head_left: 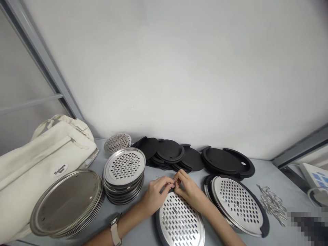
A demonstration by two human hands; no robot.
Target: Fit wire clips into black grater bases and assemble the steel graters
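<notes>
An oval grater plate (179,218), silver and full of slots with a black rim, lies in front of me. At its far end my left hand (156,194) and my right hand (189,190) meet, fingertips nearly touching. Each hand pinches with thumb and forefinger. A glint of a small metal piece (174,181) shows between them; its exact shape is mostly hidden by the fingers. To the right, a stack of similar oval grater plates with black rims (238,201) sits beside a pile of loose metal clips (273,203).
Left are stacked plain oval metal trays (68,198), stacked round grater plates (125,167) and a cream bag (51,157). Round black holders (169,150) and oval black holders (225,160) line the wall (179,68). A white box (314,177) stands far right.
</notes>
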